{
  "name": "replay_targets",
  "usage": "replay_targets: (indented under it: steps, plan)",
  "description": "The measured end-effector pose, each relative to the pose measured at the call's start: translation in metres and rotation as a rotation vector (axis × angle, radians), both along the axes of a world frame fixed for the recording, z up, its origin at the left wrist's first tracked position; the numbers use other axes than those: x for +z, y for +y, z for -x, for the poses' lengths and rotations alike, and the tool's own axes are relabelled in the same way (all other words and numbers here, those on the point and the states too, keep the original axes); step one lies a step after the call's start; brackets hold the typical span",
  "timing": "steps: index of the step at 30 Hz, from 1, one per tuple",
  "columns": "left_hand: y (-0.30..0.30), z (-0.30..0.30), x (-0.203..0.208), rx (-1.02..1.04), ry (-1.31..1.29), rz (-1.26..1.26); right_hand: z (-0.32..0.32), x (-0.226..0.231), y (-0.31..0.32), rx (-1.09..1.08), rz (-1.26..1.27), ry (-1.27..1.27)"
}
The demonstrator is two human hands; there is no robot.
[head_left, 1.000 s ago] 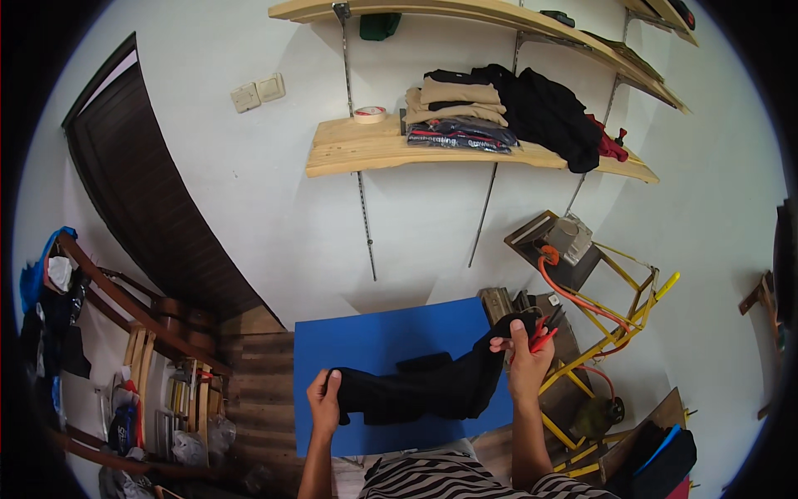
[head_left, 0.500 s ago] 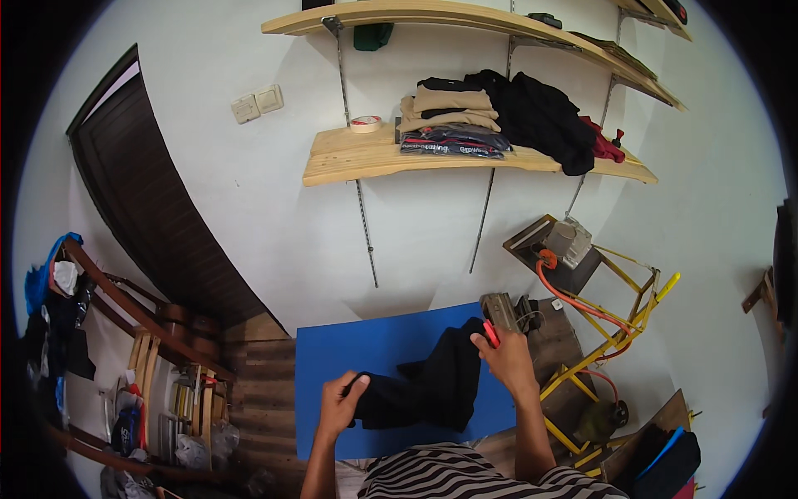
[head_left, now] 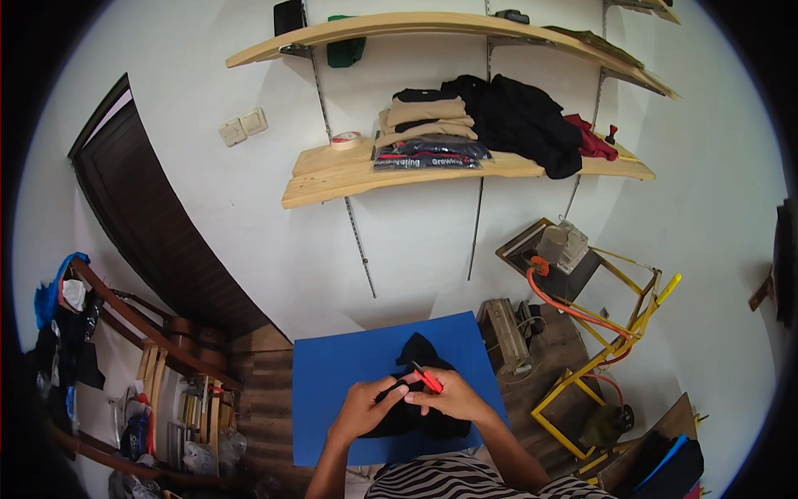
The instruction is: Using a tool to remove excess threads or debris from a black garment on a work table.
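Observation:
A black garment [head_left: 445, 422] lies bunched on the blue tabletop [head_left: 320, 391], partly hidden under both hands. My left hand [head_left: 371, 406] pinches a fold of it between thumb and fingers. Close beside it, my right hand [head_left: 451, 397] is closed around a small red-handled tool [head_left: 429, 380] with a thin dark tip pointing up and away from me. The fingertips of the two hands nearly meet over the cloth. Whether the right fingers also grip the fabric is hard to make out.
Wooden shelves [head_left: 332, 170] on the wall ahead carry folded beige clothes [head_left: 428, 112], black clothing [head_left: 519, 121] and a tape roll [head_left: 346, 140]. A yellow metal frame [head_left: 615, 349] with an orange hose stands right of the table. Cluttered shelving [head_left: 158, 341] is at the left.
My right hand has moved left and down with the red-handled tool, from the garment's far right end to beside my left hand. The garment is now gathered closer. The view has shifted slightly.

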State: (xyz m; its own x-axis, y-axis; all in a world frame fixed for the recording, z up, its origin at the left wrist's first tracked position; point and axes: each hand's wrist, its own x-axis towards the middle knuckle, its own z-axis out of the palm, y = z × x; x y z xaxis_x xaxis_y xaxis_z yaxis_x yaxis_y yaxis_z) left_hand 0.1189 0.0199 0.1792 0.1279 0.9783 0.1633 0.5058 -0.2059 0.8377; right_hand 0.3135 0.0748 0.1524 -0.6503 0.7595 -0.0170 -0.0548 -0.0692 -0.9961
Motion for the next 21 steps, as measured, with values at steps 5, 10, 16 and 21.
replay_targets:
  steps: [5,10,16,21]
  plan:
    - [-0.009,-0.022,-0.003,-0.027,-0.085,-0.052,-0.021,-0.009,-0.005,-0.048,-0.109,0.023]
    - [-0.020,-0.020,-0.012,0.134,0.204,0.031,-0.038,-0.012,-0.013,-0.208,-0.180,0.003]
    - [-0.022,-0.009,-0.029,0.226,0.149,0.020,-0.051,-0.007,-0.009,-0.303,-0.208,0.048]
    - [-0.025,-0.012,-0.034,0.288,0.022,-0.060,-0.057,0.001,-0.011,-0.266,-0.152,-0.023]
